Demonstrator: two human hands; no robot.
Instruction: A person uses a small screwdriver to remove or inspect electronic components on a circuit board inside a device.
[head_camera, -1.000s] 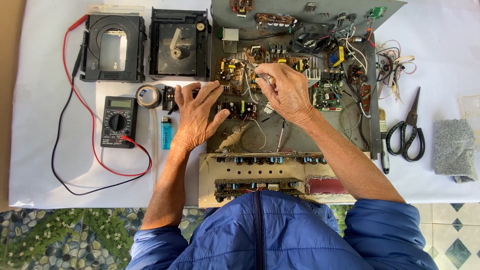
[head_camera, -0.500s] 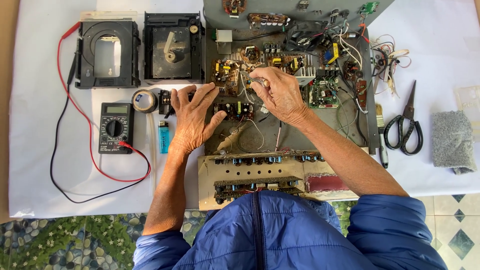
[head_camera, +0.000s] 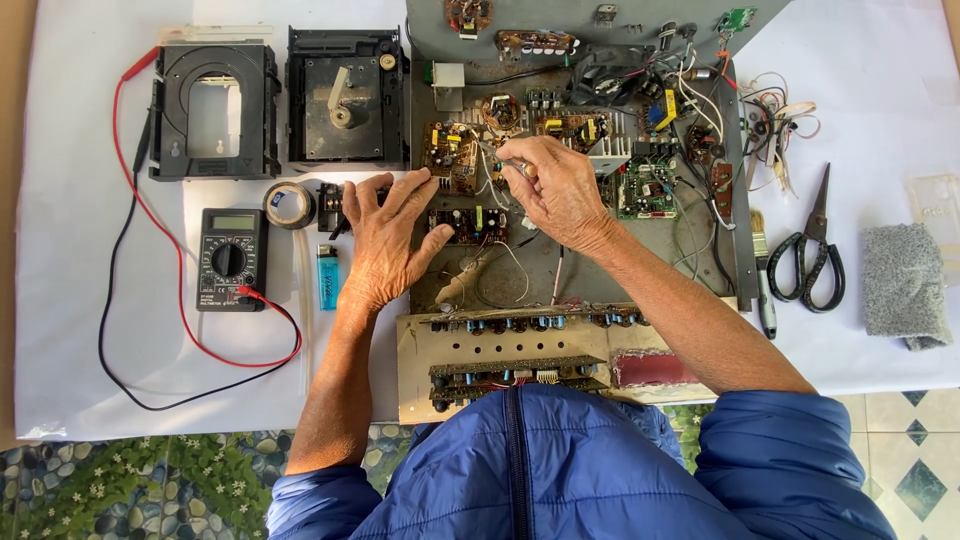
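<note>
An opened grey metal amplifier chassis (head_camera: 560, 275) full of circuit boards lies on a white cloth in front of me. My left hand (head_camera: 385, 240) rests flat with spread fingers on the chassis's left edge, fingertips near a small brown circuit board (head_camera: 450, 155). My right hand (head_camera: 555, 190) is closed around a thin metal tool (head_camera: 492, 152) whose tip points at that board. What sits under the right palm is hidden.
On the left lie a black multimeter (head_camera: 231, 258) with red and black leads, a tape roll (head_camera: 289, 204), a blue lighter (head_camera: 328, 276) and two black disc-drive parts (head_camera: 214, 110). Scissors (head_camera: 812, 250), a small brush (head_camera: 764, 290) and a grey cloth (head_camera: 905, 280) lie right.
My right hand has shifted slightly left and up over the boards with the tool. My left hand has stayed flat on the chassis edge.
</note>
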